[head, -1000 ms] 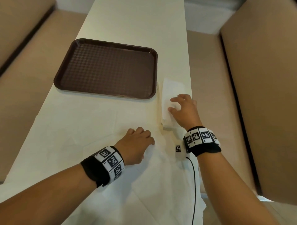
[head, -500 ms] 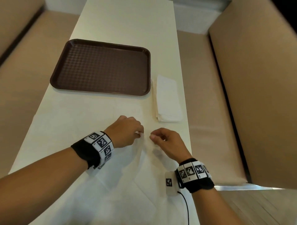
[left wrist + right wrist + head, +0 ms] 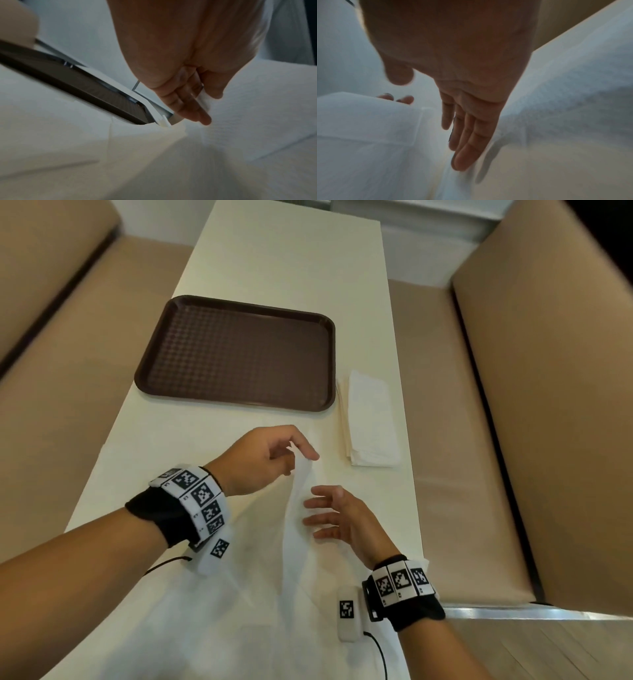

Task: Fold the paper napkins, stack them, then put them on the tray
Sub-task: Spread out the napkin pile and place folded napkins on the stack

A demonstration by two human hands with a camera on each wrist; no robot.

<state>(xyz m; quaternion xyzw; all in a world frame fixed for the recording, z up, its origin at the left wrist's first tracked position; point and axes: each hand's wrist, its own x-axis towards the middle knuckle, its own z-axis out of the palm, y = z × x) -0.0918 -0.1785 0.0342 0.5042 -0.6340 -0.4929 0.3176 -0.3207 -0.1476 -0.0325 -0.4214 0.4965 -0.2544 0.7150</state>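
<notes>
A large unfolded white napkin point(image 3: 260, 587) lies on the near part of the table. My left hand point(image 3: 270, 460) pinches its far edge between thumb and fingers and holds it raised; the pinch shows in the left wrist view point(image 3: 204, 98). My right hand point(image 3: 335, 518) hovers beside the raised fold with fingers straight and spread, holding nothing point(image 3: 467, 135). A stack of folded white napkins point(image 3: 371, 422) lies by the right side of the brown tray point(image 3: 236, 354), which holds nothing.
The cream table point(image 3: 291, 261) is narrow, with tan padded benches on the left point(image 3: 58, 364) and right point(image 3: 455, 440). Its right edge runs close to the folded stack. A black cable point(image 3: 380, 655) trails from my right wrist.
My right hand left the folded stack and came back toward me; both hands met at the unfolded napkin's edge. Now the left hand has lifted that edge and the right hand has opened.
</notes>
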